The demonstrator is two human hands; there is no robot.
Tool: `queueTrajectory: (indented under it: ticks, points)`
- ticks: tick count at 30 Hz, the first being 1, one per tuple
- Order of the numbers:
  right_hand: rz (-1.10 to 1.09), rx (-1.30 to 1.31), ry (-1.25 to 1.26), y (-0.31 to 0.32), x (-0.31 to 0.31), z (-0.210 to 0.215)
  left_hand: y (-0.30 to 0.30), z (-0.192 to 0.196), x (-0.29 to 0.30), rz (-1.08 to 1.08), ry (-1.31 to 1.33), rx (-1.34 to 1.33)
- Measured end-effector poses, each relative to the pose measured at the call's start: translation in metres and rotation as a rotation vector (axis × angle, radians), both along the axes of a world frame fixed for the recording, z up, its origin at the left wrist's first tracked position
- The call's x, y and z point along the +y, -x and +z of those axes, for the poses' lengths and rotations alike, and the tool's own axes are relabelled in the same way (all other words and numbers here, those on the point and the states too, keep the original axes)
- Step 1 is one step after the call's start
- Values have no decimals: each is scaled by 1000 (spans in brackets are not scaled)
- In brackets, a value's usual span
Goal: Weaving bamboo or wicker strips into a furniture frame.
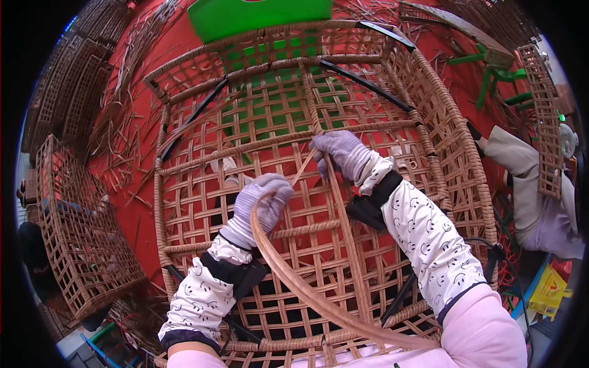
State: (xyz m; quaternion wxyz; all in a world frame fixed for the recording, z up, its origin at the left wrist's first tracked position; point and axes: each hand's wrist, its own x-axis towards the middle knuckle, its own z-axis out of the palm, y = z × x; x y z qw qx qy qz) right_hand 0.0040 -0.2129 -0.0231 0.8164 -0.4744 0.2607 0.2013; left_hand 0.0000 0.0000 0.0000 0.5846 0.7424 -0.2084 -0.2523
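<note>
A large woven rattan frame (257, 145), tan with an open lattice, fills the middle of the head view. Both hands wear striped, pale purple gloves. My left hand (264, 199) is closed on a flat tan rattan strip (288, 275), which loops from it toward my body. Between the hands a short length of strip runs taut. At the frame's middle crossbar my right hand (339, 153) is closed around the strip where it meets the bar. Its fingertips are partly hidden. Dark straps circle both wrists over patterned white sleeves.
A green plastic chair (257, 17) stands beyond the frame. Another woven panel (80, 227) leans at left, near a person. At right are a person's leg (521, 172), a tall lattice panel (543, 116) and a yellow bag (548, 291). Loose strips litter the red floor (132, 147).
</note>
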Motion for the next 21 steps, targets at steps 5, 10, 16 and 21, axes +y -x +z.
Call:
queueTrajectory:
  ticks: [5, 10, 16, 21]
  points:
    - [48, 1, 303, 4, 8, -1, 7, 11, 1, -214, -216, -754]
    - [253, -228, 1191, 7, 2, 13, 18, 27, -4, -145, -226, -696]
    - [878, -308, 1455, -38, -27, 25, 25, 23, -18, -111, -172, -643]
    - [1071, 14, 1071, -58, -27, 34, 31, 17, -15, -93, -170, -690]
